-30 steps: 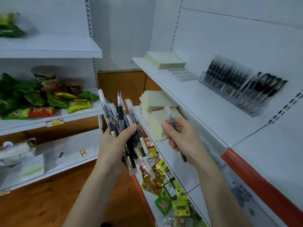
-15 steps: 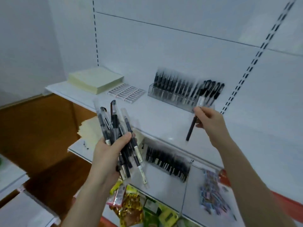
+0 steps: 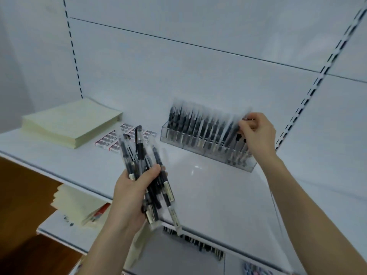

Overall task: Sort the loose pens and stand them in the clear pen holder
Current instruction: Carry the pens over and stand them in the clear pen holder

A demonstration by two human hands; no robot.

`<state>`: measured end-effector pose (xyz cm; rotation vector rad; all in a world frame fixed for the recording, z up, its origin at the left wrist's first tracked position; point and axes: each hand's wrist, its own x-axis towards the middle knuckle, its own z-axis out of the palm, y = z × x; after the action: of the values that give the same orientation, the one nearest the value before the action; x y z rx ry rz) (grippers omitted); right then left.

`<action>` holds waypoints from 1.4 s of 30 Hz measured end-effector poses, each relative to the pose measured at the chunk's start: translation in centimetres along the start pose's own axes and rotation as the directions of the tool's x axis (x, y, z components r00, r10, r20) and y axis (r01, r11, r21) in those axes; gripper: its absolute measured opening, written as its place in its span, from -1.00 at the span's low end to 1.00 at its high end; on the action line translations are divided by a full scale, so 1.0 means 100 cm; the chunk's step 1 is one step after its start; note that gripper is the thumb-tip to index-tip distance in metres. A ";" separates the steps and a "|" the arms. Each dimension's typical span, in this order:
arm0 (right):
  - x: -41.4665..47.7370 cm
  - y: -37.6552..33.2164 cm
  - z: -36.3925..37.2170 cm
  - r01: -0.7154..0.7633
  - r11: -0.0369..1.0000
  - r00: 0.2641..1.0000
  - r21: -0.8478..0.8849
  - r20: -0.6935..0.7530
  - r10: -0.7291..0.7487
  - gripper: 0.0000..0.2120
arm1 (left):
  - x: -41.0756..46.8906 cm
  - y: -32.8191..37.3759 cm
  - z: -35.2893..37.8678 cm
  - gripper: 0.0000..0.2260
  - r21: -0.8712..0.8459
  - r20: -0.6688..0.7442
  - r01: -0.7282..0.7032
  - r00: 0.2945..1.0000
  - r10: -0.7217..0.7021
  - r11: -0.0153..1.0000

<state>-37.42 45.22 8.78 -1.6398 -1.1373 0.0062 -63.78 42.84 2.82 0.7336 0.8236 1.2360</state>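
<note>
The left hand [image 3: 135, 189] grips a bundle of pens [image 3: 148, 155] above the white shelf's [image 3: 208, 191] front edge. The right hand [image 3: 257, 132], well apart, pinches one pen [image 3: 232, 130] at the right end of the clear holder [image 3: 204, 153], which stands near the back wall. The pen labels are too blurred to read, and bare shelf lies in front of the holder.

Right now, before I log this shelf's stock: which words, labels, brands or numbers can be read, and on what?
No text is readable.
Blurred: pale barrel labels on the bundle of pens in the left hand.
Too small: print on the small red-and-white boxes on the shelf.
Motion-blurred: the clear pen holder and the pen that the right hand pinches there.
Illegible: dark marks on the lower shelf.
</note>
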 end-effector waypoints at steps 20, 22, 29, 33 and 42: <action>0.024 0.015 0.040 -0.036 0.915 0.996 -0.401 0.059 0.065 -0.83 | 0.076 0.004 0.030 -0.93 0.106 0.254 0.057 0.964 -0.083 0.993; 0.022 0.017 0.049 -0.066 0.890 0.994 -0.451 0.045 0.096 -0.81 | 0.082 0.007 0.031 -0.92 0.112 0.284 0.064 0.954 -0.094 0.992; 0.005 -0.006 0.036 -0.192 0.922 0.979 -0.337 0.006 0.206 -0.81 | 0.091 0.014 0.033 -0.89 0.113 0.387 0.098 0.912 -0.135 0.989; -0.035 -0.045 0.030 -0.288 0.946 0.953 0.148 0.144 0.267 -0.87 | 0.090 0.007 0.036 -0.89 0.139 0.433 0.106 0.888 -0.156 0.985; -0.051 -0.049 0.024 -0.365 0.913 0.914 0.181 0.258 0.314 -0.90 | 0.074 -0.005 0.051 -0.85 0.253 0.516 0.085 0.831 -0.209 0.964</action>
<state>-44.68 43.43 8.89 -1.6394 -0.9586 0.5420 -58.28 49.81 4.03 1.1153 0.5336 0.7388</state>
